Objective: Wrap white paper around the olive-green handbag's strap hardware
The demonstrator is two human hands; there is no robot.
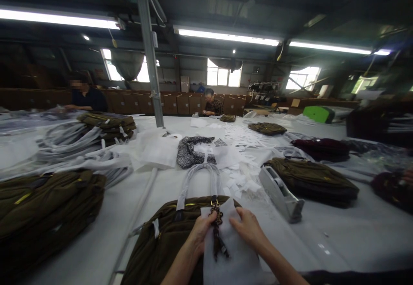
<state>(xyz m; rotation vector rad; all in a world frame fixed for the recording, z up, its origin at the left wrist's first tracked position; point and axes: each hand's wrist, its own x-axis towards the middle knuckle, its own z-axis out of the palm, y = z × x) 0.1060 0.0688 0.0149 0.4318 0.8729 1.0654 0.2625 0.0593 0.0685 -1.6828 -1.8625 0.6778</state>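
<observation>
An olive-green handbag (151,250) lies in front of me, its white-wrapped handles (185,186) stretching away over the table. From a gold ring at one handle's base hangs a leopard-patterned bag charm (217,237) with dark tassels. Under the charm is a white sheet of paper (235,259), which covers part of the bag. My left hand (200,232) is closed, its thumb pressed on the charm and its other fingers partly hidden. My right hand (248,228) grips the sheet's right side, thumb in front; the fingertips are hard to see.
A grey tape dispenser (280,194) stands to the right, beside stacked olive bags (312,181). More olive bags lie at left (48,207) and back left (106,123). Black-and-white patterned material (189,153) and paper scraps lie ahead. A metal post (150,52) rises behind. Two people work beyond.
</observation>
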